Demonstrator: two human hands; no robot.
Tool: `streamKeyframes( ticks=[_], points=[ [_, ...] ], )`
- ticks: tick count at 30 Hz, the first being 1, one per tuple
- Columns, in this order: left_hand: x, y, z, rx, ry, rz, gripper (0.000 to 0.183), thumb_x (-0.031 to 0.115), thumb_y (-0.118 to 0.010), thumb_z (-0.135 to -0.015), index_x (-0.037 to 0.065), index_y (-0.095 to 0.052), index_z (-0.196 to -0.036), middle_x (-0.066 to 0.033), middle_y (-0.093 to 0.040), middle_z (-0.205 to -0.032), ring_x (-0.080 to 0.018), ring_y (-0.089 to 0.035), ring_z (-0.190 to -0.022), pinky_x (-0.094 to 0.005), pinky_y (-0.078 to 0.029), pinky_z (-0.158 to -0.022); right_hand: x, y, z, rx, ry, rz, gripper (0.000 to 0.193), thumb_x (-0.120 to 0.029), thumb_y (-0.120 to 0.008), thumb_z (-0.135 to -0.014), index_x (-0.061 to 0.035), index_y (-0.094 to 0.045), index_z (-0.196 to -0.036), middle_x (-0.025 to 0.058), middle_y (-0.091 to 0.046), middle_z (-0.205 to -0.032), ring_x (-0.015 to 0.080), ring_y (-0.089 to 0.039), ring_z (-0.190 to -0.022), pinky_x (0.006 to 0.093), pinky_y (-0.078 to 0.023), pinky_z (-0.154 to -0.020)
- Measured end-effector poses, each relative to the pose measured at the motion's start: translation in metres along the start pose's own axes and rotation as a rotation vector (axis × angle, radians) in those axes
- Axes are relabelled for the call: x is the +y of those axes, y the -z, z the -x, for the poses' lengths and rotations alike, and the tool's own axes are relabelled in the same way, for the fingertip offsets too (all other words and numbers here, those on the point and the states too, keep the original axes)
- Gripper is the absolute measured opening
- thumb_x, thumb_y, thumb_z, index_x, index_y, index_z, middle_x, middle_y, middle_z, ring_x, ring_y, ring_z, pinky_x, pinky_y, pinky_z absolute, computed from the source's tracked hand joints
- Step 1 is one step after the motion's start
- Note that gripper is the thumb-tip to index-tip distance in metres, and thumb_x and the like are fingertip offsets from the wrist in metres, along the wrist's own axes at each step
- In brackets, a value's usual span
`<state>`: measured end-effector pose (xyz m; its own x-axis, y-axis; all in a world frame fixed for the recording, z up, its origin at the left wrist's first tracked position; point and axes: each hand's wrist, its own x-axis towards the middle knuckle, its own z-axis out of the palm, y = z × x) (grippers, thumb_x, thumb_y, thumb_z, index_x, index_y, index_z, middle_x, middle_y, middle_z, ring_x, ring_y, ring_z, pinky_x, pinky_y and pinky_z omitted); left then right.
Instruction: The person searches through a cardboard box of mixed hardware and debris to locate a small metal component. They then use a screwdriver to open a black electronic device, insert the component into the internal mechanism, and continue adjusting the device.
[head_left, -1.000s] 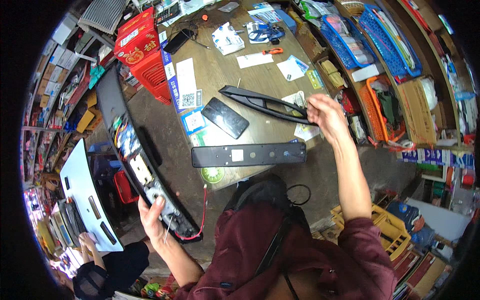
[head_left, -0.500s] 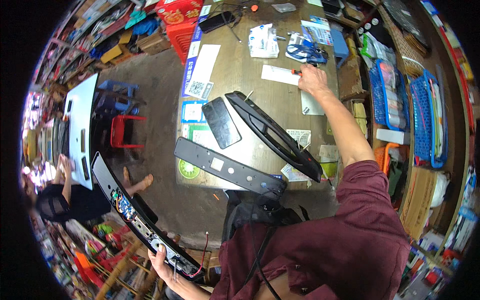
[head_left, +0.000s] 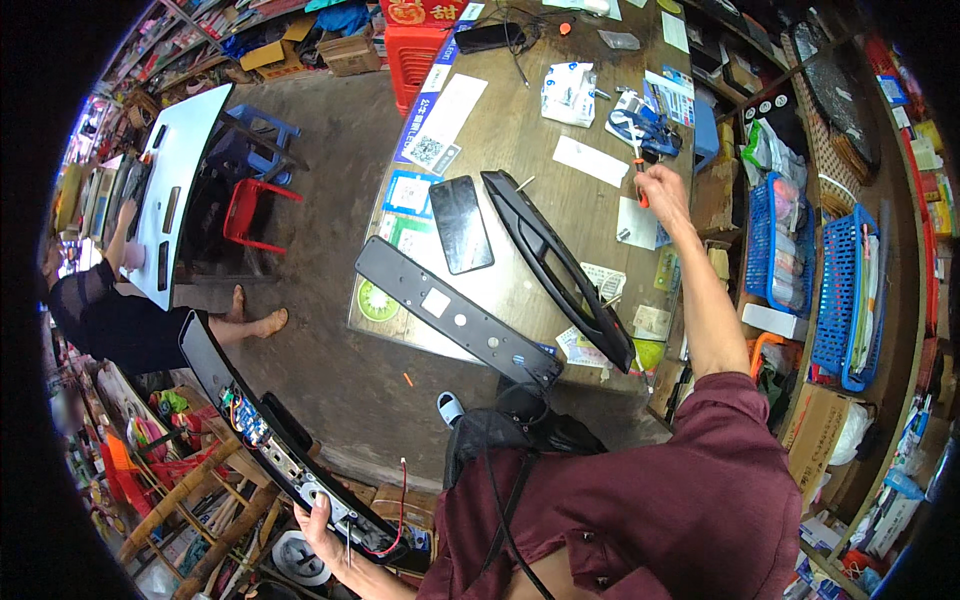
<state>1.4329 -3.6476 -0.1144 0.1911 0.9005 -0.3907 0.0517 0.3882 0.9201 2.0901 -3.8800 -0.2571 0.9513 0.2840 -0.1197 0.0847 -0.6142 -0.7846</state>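
At the lower left my left hand [head_left: 322, 530] grips a long, curved black housing [head_left: 215, 370] near its lower end, thumb on the inner side. Its open face shows a blue circuit board [head_left: 254, 428], thin wires and metal parts; a red wire [head_left: 403, 490] sticks up from the lower end. A thin metal rod stands beside that hand; what it belongs to is unclear. Stretched over the table's right side, my right hand [head_left: 664, 192] is closed on the orange-red handle of a screwdriver [head_left: 639, 168]. Its shaft points away, toward a blue bundle [head_left: 648, 130].
On the wooden table [head_left: 530, 240] lie a black handle-shaped housing [head_left: 560, 270], a flat black plate [head_left: 450, 312], a phone-like dark slab [head_left: 461, 225] and a white packet [head_left: 568, 94]. Blue baskets [head_left: 775, 245] line the right shelf. At left, another person [head_left: 100, 310] is at a white table [head_left: 190, 190].
My right hand has moved right and slightly nearer, and the screwdriver has swung from pointing left to pointing away. My left hand keeps hold of the housing. The view has shifted.
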Motion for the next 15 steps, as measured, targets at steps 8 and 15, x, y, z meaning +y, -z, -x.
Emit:
streamKeyframes(
  ticks=[8,15],
  points=[
    [-0.011,0.016,0.017,0.055,0.013,-0.032,0.039,0.016,-0.070,-0.087,-0.001,-0.061,-0.121,-0.0080,-0.069,-0.099,-0.0175,-0.066,-0.080,-0.0280,-0.053,-0.074,0.025,0.009,0.049,-0.079,-0.343,-1.386,0.019,-0.019,-0.052,-0.084,-0.0004,-0.051,-0.086,0.0110,-0.049,-0.085,0.0233,-0.046,-0.072,0.0355,-0.041,-0.066],
    [-0.014,0.025,0.018,0.139,0.061,-0.029,0.044,0.011,-0.070,-0.085,-0.001,-0.060,-0.126,-0.0084,-0.070,-0.104,-0.0181,-0.066,-0.086,-0.0295,-0.054,-0.082,0.055,0.016,0.042,-0.173,-0.307,-1.421,0.010,-0.012,-0.054,-0.083,-0.0040,-0.051,-0.088,0.0033,-0.040,-0.075,0.0162,-0.040,-0.062,0.0310,-0.035,-0.055]
  ],
)
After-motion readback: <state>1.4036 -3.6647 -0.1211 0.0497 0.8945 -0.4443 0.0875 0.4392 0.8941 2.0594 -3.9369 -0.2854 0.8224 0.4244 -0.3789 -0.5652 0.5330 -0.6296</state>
